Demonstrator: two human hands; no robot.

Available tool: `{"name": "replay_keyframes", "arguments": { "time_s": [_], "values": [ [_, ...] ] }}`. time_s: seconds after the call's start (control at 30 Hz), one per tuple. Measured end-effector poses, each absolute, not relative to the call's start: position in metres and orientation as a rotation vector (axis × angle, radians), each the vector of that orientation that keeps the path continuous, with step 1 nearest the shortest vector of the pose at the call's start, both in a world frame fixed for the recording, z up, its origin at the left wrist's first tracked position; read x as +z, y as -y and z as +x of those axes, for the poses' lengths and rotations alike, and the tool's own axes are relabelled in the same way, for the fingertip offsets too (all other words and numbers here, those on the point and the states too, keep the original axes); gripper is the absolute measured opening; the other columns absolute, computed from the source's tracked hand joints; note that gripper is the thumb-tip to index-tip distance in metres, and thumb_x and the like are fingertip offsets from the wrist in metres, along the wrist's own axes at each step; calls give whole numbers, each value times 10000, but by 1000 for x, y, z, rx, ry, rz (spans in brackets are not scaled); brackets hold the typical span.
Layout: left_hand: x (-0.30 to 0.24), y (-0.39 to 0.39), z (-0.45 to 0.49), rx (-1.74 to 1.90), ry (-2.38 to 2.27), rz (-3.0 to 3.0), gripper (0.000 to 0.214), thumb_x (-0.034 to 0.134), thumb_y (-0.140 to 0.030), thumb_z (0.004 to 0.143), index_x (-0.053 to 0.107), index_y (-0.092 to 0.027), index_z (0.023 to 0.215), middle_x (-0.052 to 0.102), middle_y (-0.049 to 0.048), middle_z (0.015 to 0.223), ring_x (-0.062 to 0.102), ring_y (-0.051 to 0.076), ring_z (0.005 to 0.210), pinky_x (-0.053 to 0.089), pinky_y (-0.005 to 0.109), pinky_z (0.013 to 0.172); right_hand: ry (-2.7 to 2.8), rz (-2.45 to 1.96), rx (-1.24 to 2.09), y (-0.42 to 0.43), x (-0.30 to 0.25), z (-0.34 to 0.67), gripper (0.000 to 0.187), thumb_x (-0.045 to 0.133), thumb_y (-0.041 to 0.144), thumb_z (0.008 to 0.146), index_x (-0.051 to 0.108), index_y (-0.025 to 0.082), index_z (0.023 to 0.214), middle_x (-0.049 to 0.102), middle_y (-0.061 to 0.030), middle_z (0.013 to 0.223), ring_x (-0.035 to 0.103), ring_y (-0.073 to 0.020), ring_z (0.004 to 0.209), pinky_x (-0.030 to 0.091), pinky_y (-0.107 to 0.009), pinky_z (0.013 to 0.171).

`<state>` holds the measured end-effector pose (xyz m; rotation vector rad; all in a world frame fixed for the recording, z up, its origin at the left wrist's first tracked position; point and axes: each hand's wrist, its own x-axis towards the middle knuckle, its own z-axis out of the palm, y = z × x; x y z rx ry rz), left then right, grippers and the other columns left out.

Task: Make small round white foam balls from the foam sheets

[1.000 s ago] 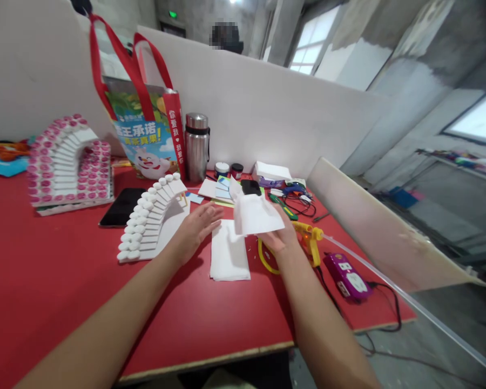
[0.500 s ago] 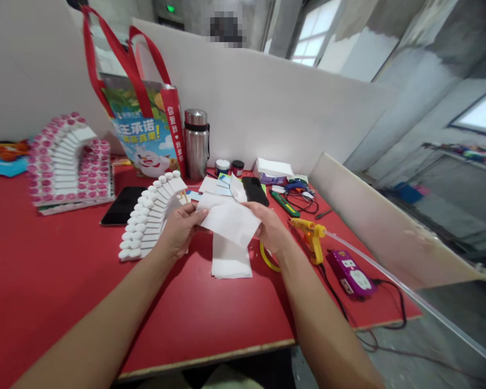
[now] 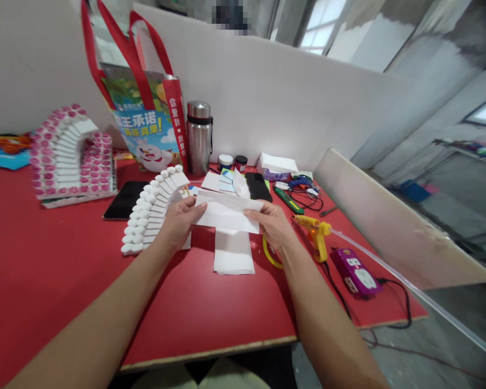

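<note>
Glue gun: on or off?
Looks on: an orange light glows on the glue gun. Whether the tip is hot, cannot tell.

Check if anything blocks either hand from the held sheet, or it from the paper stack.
Nothing visible: left hand and right hand grip the sheet at opposite ends; no object shows between it and the paper stack it partly hides.

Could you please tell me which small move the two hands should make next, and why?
Perhaps the left hand and right hand should draw gently apart to flatten the white sheet: each hand pinches one end of it, and its surface looks slightly bent.
</note>
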<state>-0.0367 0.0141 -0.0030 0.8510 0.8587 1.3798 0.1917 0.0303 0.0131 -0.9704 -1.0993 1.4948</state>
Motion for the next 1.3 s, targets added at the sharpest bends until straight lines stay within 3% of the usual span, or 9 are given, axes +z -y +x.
{"name": "replay_keyframes", "arguments": {
  "time_s": [0.27,0.43,0.57,0.77,1.0,1.3],
  "values": [
    [1,-16,-43,1429,-851,805,232,786,-180,685,691,-133,891,729,11,759,696,152,611,627,279,565,1084,-929,1483,-30,20,194,256,900,271,589,735,186,765,639,51,601,499,-66,462,413,-179,422],
    [3,-14,-43,1398,-820,879,82,711,-182,728,670,-142,787,692,12,660,722,187,599,622,293,569,1049,-890,1505,-33,19,197,180,817,235,620,752,183,780,585,51,550,498,-65,454,440,-174,446],
    [2,-12,-42,1404,-786,953,39,698,-173,746,668,-155,765,667,3,660,709,176,609,601,277,563,1013,-889,1471,-34,16,198,86,760,223,641,715,183,703,555,48,534,509,-65,478,452,-168,475],
    [-5,-14,-45,1403,-739,1141,35,708,-169,782,674,-170,772,640,-5,664,643,132,578,565,259,598,1005,-864,1443,-35,14,198,92,740,222,666,664,188,706,531,62,529,483,-55,456,420,-157,454],
    [-11,-16,-52,1419,-788,1183,113,635,-58,727,654,-168,707,623,-10,676,613,102,587,470,210,569,1166,-897,1438,-31,19,199,141,736,267,725,627,206,789,576,58,555,545,-81,453,404,-171,441],
    [1,-12,-47,1356,-780,1060,21,663,-138,695,661,-156,684,613,18,609,600,138,539,493,254,541,1195,-899,1324,-32,19,199,66,661,274,725,646,210,723,522,57,528,474,-80,434,359,-203,441]
  ]
}}
